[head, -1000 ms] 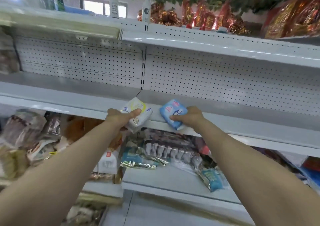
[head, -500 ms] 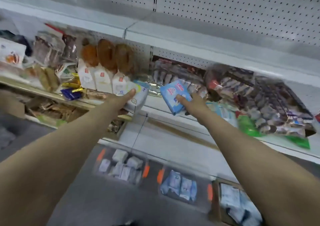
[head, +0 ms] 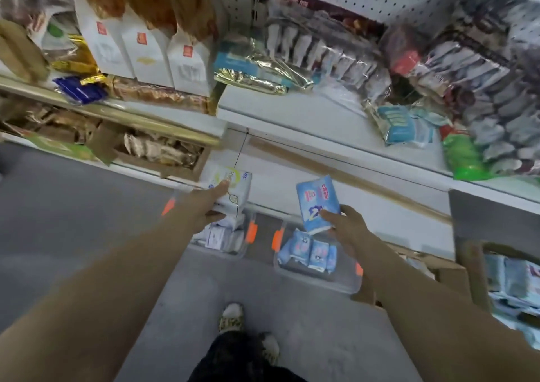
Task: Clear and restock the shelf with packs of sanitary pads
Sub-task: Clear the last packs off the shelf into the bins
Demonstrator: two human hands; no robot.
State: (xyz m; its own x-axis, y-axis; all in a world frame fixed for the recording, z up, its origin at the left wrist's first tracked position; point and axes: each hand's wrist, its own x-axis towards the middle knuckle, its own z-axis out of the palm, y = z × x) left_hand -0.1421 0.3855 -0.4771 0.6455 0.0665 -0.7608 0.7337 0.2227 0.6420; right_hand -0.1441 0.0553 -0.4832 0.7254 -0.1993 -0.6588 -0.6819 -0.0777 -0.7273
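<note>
A second ago both packs were at the lip of the bare upper shelf; now the view has swung down and the hands have dropped toward the floor bins at centre frame. The left hand (head: 204, 207) grips a white pack (head: 233, 185), thumb on top, just above the left bin (head: 217, 250) of white packs. The right hand (head: 346, 225) pinches a blue pack (head: 317, 202) by its lower end over the right bin (head: 321, 285) of blue ones. Likely the clearing stage: each pack heads for its matching bin, neither released yet.
</note>
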